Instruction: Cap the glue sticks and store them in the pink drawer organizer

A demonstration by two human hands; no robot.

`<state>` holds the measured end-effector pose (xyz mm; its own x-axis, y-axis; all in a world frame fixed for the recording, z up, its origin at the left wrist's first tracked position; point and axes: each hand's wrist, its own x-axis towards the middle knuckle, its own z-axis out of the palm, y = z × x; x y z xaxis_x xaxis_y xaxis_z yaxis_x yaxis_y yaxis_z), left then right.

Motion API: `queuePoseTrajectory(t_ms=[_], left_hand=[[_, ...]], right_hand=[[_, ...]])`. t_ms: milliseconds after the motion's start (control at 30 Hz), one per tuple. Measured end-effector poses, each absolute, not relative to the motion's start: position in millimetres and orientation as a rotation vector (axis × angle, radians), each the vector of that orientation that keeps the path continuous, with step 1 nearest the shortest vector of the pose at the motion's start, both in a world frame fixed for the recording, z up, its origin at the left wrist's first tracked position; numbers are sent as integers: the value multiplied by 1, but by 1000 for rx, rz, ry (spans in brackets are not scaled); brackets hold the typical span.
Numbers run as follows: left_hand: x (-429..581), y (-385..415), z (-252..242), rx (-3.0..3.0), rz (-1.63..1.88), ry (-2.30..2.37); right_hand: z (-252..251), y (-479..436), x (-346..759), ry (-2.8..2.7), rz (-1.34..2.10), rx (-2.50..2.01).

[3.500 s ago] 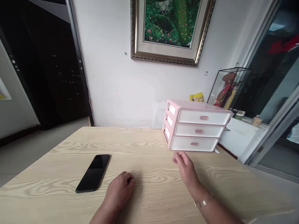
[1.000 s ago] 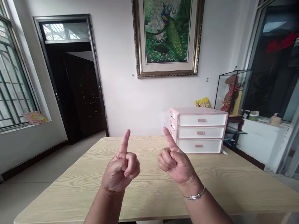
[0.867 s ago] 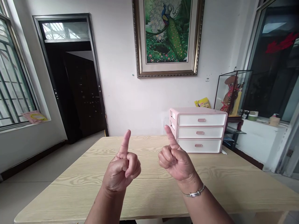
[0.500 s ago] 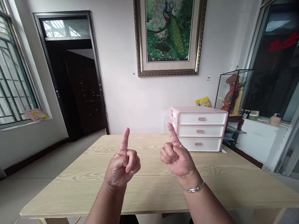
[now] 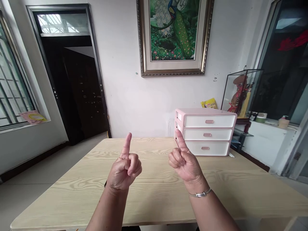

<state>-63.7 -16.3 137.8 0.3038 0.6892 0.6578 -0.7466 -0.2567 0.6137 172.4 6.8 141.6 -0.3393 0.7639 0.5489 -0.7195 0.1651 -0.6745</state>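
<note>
Both my hands are raised above the light wooden table [image 5: 72, 189], backs toward me. My left hand [image 5: 124, 171] is a loose fist with only the index finger pointing up, and it holds nothing. My right hand [image 5: 185, 163] makes the same shape, its index finger tilted slightly left, with a silver bracelet [image 5: 200, 193] on the wrist. The right fingertip overlaps the lower left corner of a pink three-drawer box [image 5: 207, 133] that stands at the table's far right, all drawers closed. A dark sliver [image 5: 105, 183] shows beside my left wrist.
A framed peacock picture [image 5: 174, 32] hangs on the white wall behind the table. A dark open doorway [image 5: 77, 86] is at the left, and a glass display case [image 5: 239, 91] and a white ledge with small jars stand at the right.
Both hands have risen from the tabletop into one-finger pointing poses and held them over the last second. The view has lifted, and the black phone is hidden now.
</note>
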Motion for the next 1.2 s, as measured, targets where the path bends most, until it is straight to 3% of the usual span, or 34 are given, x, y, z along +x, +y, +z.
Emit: queuePoseTrajectory(t_ms=[567, 1200], left_hand=[[-60, 71, 114, 1215, 1346, -58], [-69, 75, 88, 1109, 1368, -38]], right_hand=[[117, 90, 170, -1082, 1525, -95], [99, 89, 169, -1055, 1556, -140]])
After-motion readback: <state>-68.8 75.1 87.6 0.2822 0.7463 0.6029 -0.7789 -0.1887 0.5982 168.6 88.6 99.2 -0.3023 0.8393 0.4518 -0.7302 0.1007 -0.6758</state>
